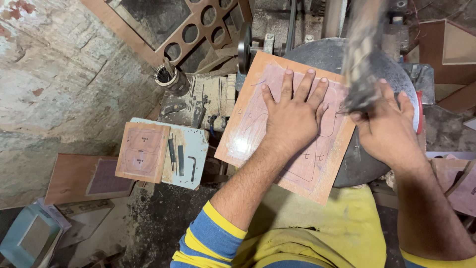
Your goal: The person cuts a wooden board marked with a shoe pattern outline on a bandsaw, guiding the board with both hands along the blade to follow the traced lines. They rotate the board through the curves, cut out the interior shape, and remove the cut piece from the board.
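Two bare hands work over an orange-brown board [248,124] that lies tilted across a round grey metal disc [396,79]. A pinkish sheet with traced outlines and small pen marks covers most of the board's top face. The left hand [292,116] lies flat on the sheet, palm down, fingers spread and stretched toward the board's far edge; it grips nothing, it only presses. The right hand [386,126] is closed around the lower end of a tool [364,54] at the board's right edge. Motion blur smears that tool into a grey-brown streak running up out of view, so its kind is hard to tell; it may be a hammer.

Left of the board, a pale blue plate [196,144] carries a smaller brown board [141,151] with similar outlines, and beside it lie several thin dark rods and a bent hex key [192,166]. Farther back, a small cup of dark pins [168,77] stands near a wooden panel with round holes [198,25]. The person wears a yellow garment with blue-and-yellow striped sleeves.
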Available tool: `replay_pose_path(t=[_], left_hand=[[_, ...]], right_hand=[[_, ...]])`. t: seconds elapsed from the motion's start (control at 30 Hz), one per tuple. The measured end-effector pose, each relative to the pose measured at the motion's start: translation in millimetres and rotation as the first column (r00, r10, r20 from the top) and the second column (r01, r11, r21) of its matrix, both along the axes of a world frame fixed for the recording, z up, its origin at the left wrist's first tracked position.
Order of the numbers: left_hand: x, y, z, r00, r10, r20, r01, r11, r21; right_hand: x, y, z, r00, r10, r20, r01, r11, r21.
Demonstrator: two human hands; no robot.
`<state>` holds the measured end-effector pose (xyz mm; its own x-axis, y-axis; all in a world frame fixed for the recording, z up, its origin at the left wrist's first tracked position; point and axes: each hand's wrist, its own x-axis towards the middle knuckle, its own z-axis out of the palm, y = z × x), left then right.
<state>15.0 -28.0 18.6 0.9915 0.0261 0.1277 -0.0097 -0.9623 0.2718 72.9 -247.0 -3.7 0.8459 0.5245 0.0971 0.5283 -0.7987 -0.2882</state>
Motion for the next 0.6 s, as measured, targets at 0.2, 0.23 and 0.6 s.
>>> replay_pose_path(t=[0.2,0.23,0.6], left_hand=[[-0.1,-1.2,1.7,1.000,0.012,-0.015,-0.011,1.000,0.008],[0.2,-1.2,2.1,1.000,0.013,-0.015,-0.013,1.000,0.009],[4.6,-1.6,0.5,1.000,0.015,-0.001,-0.015,1.000,-0.001]], right_hand=[[1.5,-0.2,1.5,0.998,0.049,0.044,-0.052,0.996,0.073],[1.5,0.2,2.4,0.998,0.047,0.041,-0.052,0.990,0.130],[1.2,5.2,9.7,1.000,-0.008,-0.023,0.009,0.999,0.041]])
